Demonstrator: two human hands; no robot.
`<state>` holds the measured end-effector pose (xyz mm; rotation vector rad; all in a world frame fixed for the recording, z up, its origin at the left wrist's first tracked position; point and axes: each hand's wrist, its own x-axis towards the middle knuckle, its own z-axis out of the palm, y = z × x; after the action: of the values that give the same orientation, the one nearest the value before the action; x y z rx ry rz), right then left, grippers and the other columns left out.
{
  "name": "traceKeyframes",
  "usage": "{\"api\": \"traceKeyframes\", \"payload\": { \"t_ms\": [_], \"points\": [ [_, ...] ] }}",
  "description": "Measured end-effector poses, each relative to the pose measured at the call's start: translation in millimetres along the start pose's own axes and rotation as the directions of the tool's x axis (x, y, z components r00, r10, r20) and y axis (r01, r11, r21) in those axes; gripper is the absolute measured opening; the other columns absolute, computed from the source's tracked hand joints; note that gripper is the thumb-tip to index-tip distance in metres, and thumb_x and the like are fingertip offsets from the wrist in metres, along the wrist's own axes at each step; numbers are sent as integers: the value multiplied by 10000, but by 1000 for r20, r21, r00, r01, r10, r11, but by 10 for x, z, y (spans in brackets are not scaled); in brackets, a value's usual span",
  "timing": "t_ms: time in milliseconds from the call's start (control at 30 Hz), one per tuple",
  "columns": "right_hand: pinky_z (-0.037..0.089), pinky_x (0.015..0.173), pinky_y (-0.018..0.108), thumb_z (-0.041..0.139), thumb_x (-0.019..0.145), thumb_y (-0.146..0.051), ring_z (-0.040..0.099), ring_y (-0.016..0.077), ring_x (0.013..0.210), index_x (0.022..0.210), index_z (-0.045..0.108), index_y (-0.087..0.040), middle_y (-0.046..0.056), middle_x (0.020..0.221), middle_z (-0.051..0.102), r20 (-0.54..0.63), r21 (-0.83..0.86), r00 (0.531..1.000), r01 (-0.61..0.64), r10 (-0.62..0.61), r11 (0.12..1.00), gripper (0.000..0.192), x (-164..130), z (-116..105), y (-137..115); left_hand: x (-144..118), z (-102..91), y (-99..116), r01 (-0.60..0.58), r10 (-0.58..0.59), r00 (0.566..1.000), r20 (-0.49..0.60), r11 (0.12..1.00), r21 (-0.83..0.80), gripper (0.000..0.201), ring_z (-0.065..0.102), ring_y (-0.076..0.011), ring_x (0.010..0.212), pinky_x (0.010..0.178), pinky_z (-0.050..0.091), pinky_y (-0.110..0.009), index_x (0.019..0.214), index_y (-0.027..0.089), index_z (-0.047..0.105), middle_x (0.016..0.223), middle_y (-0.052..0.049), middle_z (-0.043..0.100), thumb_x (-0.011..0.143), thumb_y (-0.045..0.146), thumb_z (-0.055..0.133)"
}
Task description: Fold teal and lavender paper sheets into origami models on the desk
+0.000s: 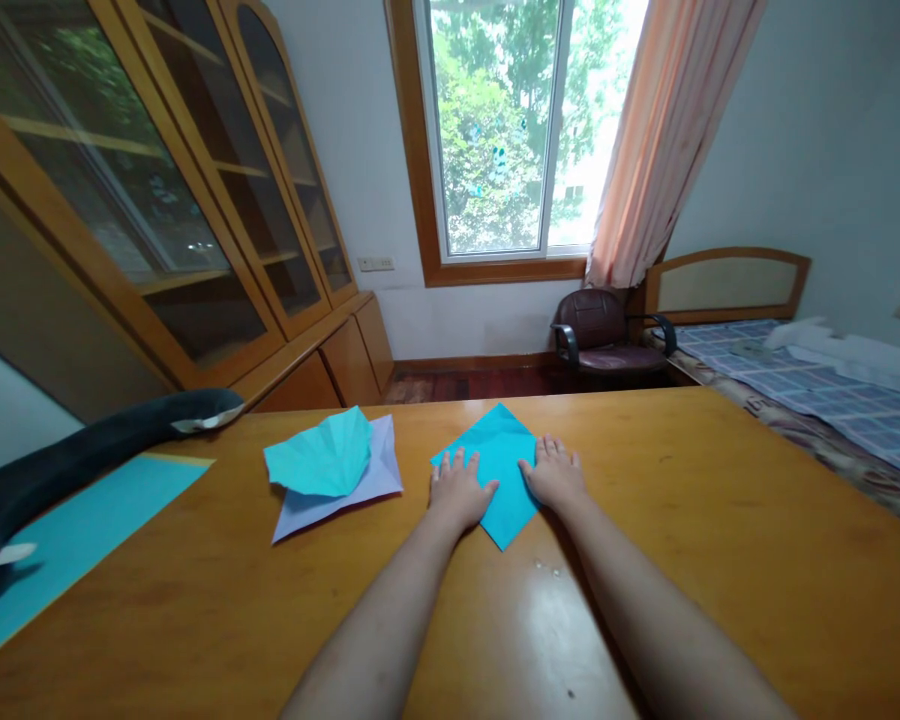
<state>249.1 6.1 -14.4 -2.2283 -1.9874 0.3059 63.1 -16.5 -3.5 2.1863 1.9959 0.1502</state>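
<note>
Blue paper (507, 455) lies flat on the varnished wooden desk (645, 580), turned so that one corner points toward the person and another toward the window (495, 130). The left hand (459, 490) rests palm down on its left side, fingers spread wide and thumb reaching inward over the sheet. Opposite, the right hand (556, 474) presses on the right edge, also flat and spread, its thumb on the paper and its other fingers reaching past the edge; neither hand grips anything. Between the two thumbs a band of the sheet shows bare. Well to the left, a pleated turquoise paper (322, 455) fans out on top of a lilac paper (381, 470), whose corners stick out from underneath. Farther left, a long dark object (112, 430) with pale patches lies partly over a blue panel (97, 540) with a yellowish edge; I cannot tell what the dark object is. Beyond the desk stand a glass-fronted wooden cabinet (270, 325), a brown armchair (601, 325) below a pink curtain (664, 130), and a bed (810, 375) with a checked cover.
</note>
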Motion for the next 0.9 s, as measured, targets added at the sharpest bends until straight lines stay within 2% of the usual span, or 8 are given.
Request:
{"api": "traceKeyframes", "payload": {
  "t_ms": [133,233,367,467,567,700,800,900],
  "points": [
    [103,1112,538,251,896,-543,126,272,1416,1472,209,-94,97,1548,158,38,-23,999,-4,5,1000,732,-19,-11,-22,243,-226,-153,128,-128,991,30,992,5,772,392,-405,1281,1000,355,-521,1340,165,440,1410,-221,413,717,609,542],
    [109,1110,529,269,892,-536,144,269,1410,1464,237,-91,108,1540,190,15,-11,1000,-1,1,1000,725,-31,-14,-22,453,-397,-206,86,-85,996,26,995,-59,653,520,-379,1165,939,416,-478,1272,126,492,1263,-234,555,699,404,636],
    [163,1094,510,344,883,-516,235,287,1376,1418,342,-89,144,1498,300,-70,32,997,29,-26,999,684,-38,-31,21,648,-572,-195,8,-1,999,49,990,-144,382,604,-309,1067,899,457,-381,1068,180,648,1124,-143,668,687,186,624],
    [255,1050,466,354,896,-485,359,292,1306,1361,421,-101,160,1423,422,-146,79,989,37,-25,996,607,-32,-58,49,687,-780,-246,-68,68,998,-10,968,-242,399,621,-254,1037,869,477,-307,1105,196,641,1136,-100,672,714,143,584],
    [314,996,423,360,904,-474,449,287,1224,1306,477,-117,168,1345,503,-188,105,982,29,-9,994,551,-25,-79,56,646,-1088,-481,-101,63,991,-117,930,-355,478,632,-197,993,815,503,-253,1242,183,543,1201,-90,637,768,133,516],
    [323,965,410,410,889,-466,467,291,1196,1219,547,-130,175,1288,541,-202,106,979,26,-4,994,490,-27,-76,51,505,-1453,-1091,17,-279,937,-209,636,-772,511,653,-163,809,640,541,-236,1260,175,514,1117,-92,657,755,102,516],
    [329,946,404,427,880,-462,475,293,1179,1152,583,-132,181,1243,565,-207,100,978,39,-18,994,455,-34,-74,49,342,-1568,-1612,107,-529,820,-218,516,-850,525,643,-161,809,579,534,-212,1250,179,523,1167,-105,623,734,78,521],
    [339,930,408,440,873,-462,483,294,1164,1114,596,-135,178,1223,575,-208,94,978,40,-20,995,435,-40,-83,45,129,-1543,-2030,211,-662,727,-182,468,-858,579,641,-179,785,542,533,-223,1259,155,519,1160,-131,614,689,50,525]
  ]
}}
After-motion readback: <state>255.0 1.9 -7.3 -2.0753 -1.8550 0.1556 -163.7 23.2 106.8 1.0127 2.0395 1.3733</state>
